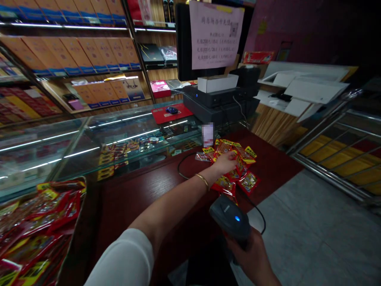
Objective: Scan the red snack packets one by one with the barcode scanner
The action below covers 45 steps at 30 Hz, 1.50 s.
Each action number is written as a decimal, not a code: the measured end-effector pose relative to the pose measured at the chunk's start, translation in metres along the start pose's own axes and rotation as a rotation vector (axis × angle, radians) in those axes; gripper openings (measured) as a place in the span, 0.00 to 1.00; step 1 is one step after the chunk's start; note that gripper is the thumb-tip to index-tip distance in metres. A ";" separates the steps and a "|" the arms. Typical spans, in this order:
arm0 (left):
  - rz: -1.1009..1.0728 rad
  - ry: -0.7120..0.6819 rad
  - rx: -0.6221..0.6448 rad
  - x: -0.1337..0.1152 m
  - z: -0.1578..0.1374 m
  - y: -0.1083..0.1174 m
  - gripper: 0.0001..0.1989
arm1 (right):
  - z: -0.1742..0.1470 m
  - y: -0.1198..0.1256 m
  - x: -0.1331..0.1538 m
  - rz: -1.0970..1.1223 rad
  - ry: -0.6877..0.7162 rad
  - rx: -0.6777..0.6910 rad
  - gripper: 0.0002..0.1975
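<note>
My left hand (pixel 226 163) reaches out over a pile of red and yellow snack packets (pixel 249 181) on the dark red counter. Its fingers are curled onto one of the packets, partly hidden among the rest. A gold bangle (pixel 203 181) circles that wrist. Closer to me, my right hand (pixel 253 252) is wrapped round the handle of a dark grey barcode scanner (pixel 230 218). A blue light glows on the scanner's top, and its head points toward the packets. A black cable (pixel 258 210) runs beside it across the counter edge.
An open box of similar packets (pixel 38 222) stands at the left. Behind are a glass display case (pixel 119 135), a mouse (pixel 172 110) on a red mat (pixel 157 116), and a monitor (pixel 183 43) bearing a paper notice. A metal railing (pixel 333 159) is at the right.
</note>
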<state>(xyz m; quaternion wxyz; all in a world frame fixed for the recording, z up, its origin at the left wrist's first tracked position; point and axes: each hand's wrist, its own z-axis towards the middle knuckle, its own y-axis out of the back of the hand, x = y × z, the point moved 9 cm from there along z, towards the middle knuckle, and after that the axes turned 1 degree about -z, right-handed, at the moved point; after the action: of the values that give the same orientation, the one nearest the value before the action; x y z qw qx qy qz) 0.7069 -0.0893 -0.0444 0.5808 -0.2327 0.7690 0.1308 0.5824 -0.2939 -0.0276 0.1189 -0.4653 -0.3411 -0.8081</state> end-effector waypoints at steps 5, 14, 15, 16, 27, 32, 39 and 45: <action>0.122 -0.071 -0.071 -0.009 -0.031 0.045 0.20 | 0.006 -0.002 -0.004 -0.048 0.010 0.043 0.12; 0.476 -0.358 -0.856 -0.012 -0.331 0.247 0.15 | -0.002 -0.054 0.005 0.063 -0.003 0.254 0.17; 0.536 -0.313 -0.979 -0.007 -0.369 0.268 0.16 | -0.002 -0.061 0.005 0.065 -0.006 0.272 0.18; 0.611 -0.255 -1.095 -0.002 -0.405 0.287 0.16 | -0.003 -0.067 0.004 0.058 -0.013 0.284 0.19; 1.261 0.249 -1.235 0.035 -0.496 0.375 0.23 | 0.007 -0.115 0.017 -0.017 0.036 0.429 0.21; 1.378 0.409 -1.086 0.048 -0.462 0.372 0.23 | -0.001 -0.120 0.014 -0.008 0.045 0.451 0.20; 1.302 0.173 -1.264 0.026 -0.479 0.348 0.16 | -0.001 -0.111 0.003 -0.033 0.036 0.433 0.19; 0.528 -0.210 -1.587 0.003 -0.496 0.311 0.19 | 0.005 -0.108 0.004 -0.043 0.022 0.448 0.19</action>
<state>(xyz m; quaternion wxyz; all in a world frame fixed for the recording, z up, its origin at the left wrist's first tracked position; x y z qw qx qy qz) 0.1349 -0.0568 0.0757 0.2639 -0.3712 0.4200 0.7850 0.5282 -0.2102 -0.0699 0.2058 -0.4109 -0.5207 -0.7195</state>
